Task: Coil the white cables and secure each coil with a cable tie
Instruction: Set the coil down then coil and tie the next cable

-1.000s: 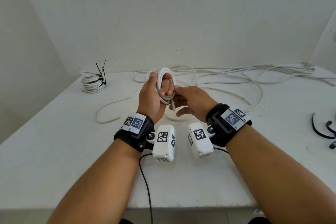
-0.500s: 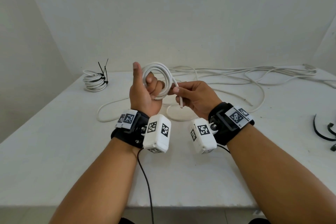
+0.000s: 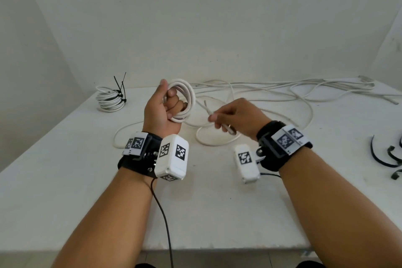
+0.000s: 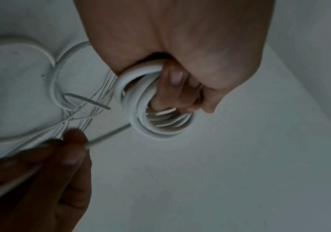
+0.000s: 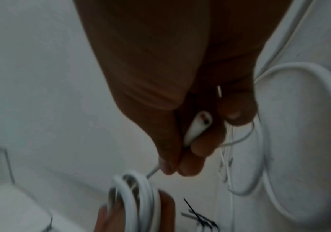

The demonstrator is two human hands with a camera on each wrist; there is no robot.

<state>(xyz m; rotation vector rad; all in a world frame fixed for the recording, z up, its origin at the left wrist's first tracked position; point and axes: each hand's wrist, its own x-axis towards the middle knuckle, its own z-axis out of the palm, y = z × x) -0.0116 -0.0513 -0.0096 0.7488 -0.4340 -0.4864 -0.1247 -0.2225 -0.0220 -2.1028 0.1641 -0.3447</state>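
White surface [image 3: 65, 180], bare wall behind. My left hand [image 3: 159, 113] grips the wound coil [image 3: 185, 102] aloft so its turns hold; my right hand [image 3: 237, 116] pinches the cable end [image 5: 197, 125], kept clear for tying.

Hidden and unclear parts around the coil [image 3: 182, 98]

The left hand [image 3: 162, 111] covers the near side of the coil. Right of the coil, the right hand [image 3: 236, 115] is blurred and hides part of the cable end [image 5: 197, 125]. Far right of the coil, the black ties [image 3: 386, 155] are cut by the picture edge.
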